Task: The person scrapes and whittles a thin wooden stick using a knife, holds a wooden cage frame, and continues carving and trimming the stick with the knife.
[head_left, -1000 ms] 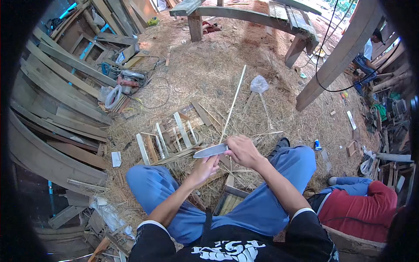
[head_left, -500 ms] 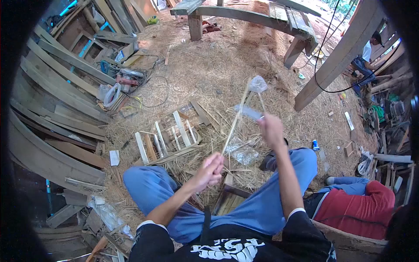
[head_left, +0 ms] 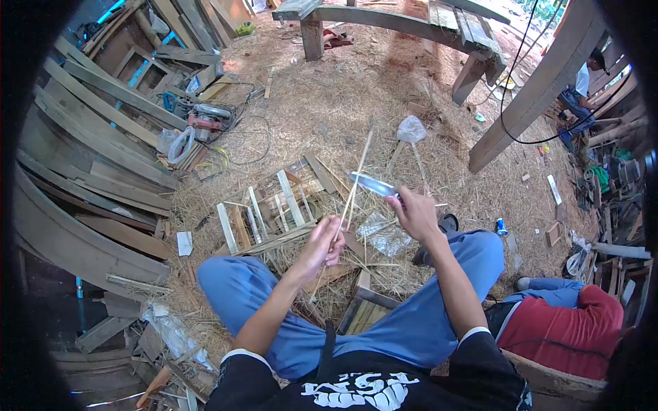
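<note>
My left hand (head_left: 325, 241) is closed around a thin pale strip (head_left: 361, 168), which slants up and away from the fist; a short end sticks out below. In my right hand (head_left: 415, 214) is a knife (head_left: 373, 185), its broad blade pointing left. The blade's tip touches or crosses the strip above my left hand; which of the two cannot be made out. Beneath my hands, between my knees, lies a wooden frame (head_left: 370, 301) among loose shavings.
A slatted wooden frame (head_left: 288, 198) lies ahead to the left. Power tools (head_left: 205, 123) stand farther left. A bench (head_left: 384, 18) is at the back, a post (head_left: 531, 96) to the right. One person in red (head_left: 562, 329) is close at right; another (head_left: 579, 89) sits farther back.
The knife first lay near my left fingers, then swung out along the strip, and is now back closer to my left hand. The strip's far end has shifted left.
</note>
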`<state>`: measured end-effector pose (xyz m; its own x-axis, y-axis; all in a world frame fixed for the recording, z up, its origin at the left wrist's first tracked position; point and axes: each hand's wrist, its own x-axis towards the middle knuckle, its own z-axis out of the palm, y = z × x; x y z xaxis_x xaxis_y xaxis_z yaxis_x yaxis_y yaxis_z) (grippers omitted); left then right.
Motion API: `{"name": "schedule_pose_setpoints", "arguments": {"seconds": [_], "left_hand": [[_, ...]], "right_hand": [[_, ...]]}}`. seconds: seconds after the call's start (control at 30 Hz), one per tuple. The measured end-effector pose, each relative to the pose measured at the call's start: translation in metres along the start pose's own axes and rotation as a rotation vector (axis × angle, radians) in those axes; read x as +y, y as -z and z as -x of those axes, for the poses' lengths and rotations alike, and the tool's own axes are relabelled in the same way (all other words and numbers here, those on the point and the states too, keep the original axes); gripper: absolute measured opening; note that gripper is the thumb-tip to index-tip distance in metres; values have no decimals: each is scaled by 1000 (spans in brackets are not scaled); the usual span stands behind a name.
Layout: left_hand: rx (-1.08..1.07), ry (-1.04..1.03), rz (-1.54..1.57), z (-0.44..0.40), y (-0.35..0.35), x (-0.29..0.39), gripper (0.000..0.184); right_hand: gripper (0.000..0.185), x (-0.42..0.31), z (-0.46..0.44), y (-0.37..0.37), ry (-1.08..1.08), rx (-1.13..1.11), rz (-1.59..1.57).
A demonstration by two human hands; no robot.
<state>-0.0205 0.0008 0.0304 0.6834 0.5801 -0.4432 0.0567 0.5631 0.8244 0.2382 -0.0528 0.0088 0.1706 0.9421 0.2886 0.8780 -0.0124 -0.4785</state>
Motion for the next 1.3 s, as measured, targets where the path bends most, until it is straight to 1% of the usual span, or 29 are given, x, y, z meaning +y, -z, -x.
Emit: {"name": "schedule_pose_setpoints", "arguments": {"seconds": [0.13, 0.17, 0.27, 0.47, 0.57, 0.67, 0.7, 0.8, 0.83, 0.93, 0.97, 1.07, 1.17, 1.27, 1.3], "left_hand": [[65, -94, 158, -8, -3, -2, 30], [35, -155, 205, -10, -3, -1, 28], [-13, -157, 226, -13, 1, -1, 28], [32, -88, 231, -12, -4, 4, 25], [7, -85, 215, -9, -4, 5, 19], [3, -12, 304, -16, 5, -22, 19], [7, 5, 220, -15, -1, -20, 21], [-57, 78, 118, -5, -13, -13, 22], [-62, 26, 140, -4, -15, -18, 23], [-57, -36, 136, -4, -15, -28, 24], [-37, -55, 69, -3, -16, -30, 23], [-68, 59, 192, 10, -22, -15, 23], [-18, 90, 168, 19, -32, -3, 22], [-102, 98, 196, 23, -22, 1, 20], [-102, 114, 190, 25, -20, 1, 20]], "right_hand": [[35, -16, 5, -12, 104, -123, 32], [36, -19, 6, -14, 140, -123, 7], [37, -23, 6, -15, 156, -102, -20], [37, -23, 7, -6, 27, -267, -103], [37, -23, 9, -8, 31, -281, -89], [36, -29, 9, -7, 229, -178, -106], [36, -31, 10, -9, 248, -149, -113], [36, -34, 11, -13, 305, -70, -106], [36, -33, 10, -11, 328, -54, -90], [36, -35, 7, -1, 388, -33, -19], [36, -36, 6, 3, 406, -29, 9], [35, -37, 6, 7, 436, 6, 40], [34, -26, 7, 5, 418, 61, 34], [33, 0, 3, 19, 281, 131, 133], [33, 1, 4, 19, 305, 150, 113]]}}
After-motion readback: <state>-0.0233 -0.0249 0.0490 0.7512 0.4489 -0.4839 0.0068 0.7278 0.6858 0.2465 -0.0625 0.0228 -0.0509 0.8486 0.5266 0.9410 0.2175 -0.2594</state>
